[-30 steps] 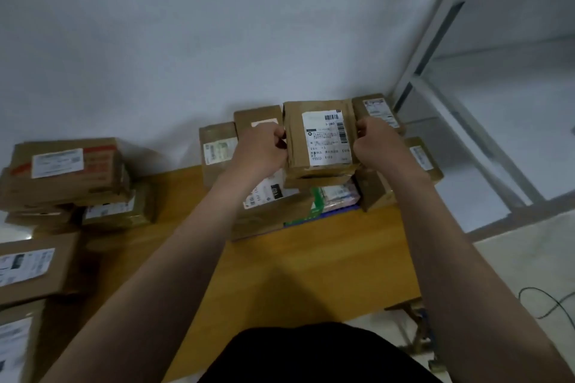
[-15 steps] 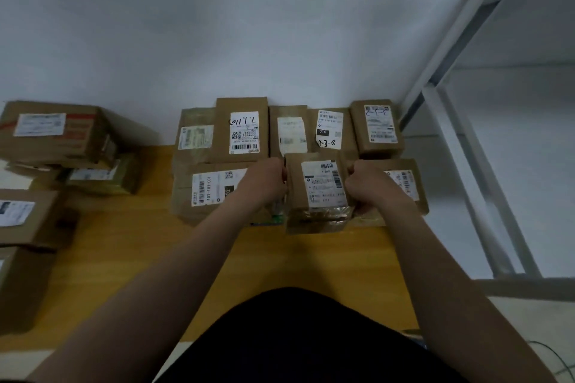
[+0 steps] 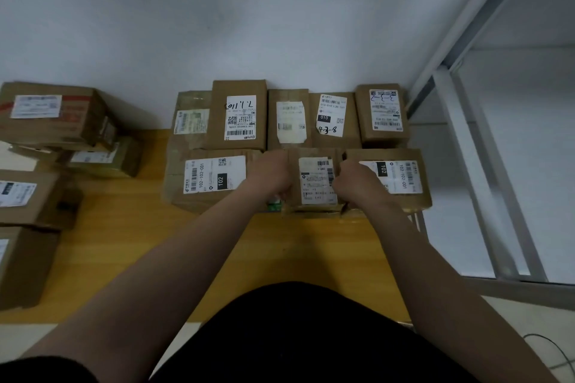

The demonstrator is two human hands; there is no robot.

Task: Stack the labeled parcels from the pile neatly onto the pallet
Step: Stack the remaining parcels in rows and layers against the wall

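A small brown parcel (image 3: 317, 183) with a white barcode label sits in the front row on the yellow wooden pallet (image 3: 130, 246), between two parcels marked 102. My left hand (image 3: 270, 177) grips its left side and my right hand (image 3: 357, 183) grips its right side, fingers curled over the edges. Behind it a back row of several labeled parcels (image 3: 238, 115) stands against the wall. A green item (image 3: 275, 205) peeks out under the held parcel.
A pile of brown labeled parcels (image 3: 53, 118) lies at the left edge of the pallet. A white metal rack frame (image 3: 476, 146) stands to the right. A cable (image 3: 557, 348) lies on the floor at bottom right.
Both hands have brought the small parcel down from above the stack into the front row gap. The camera has tilted downward.
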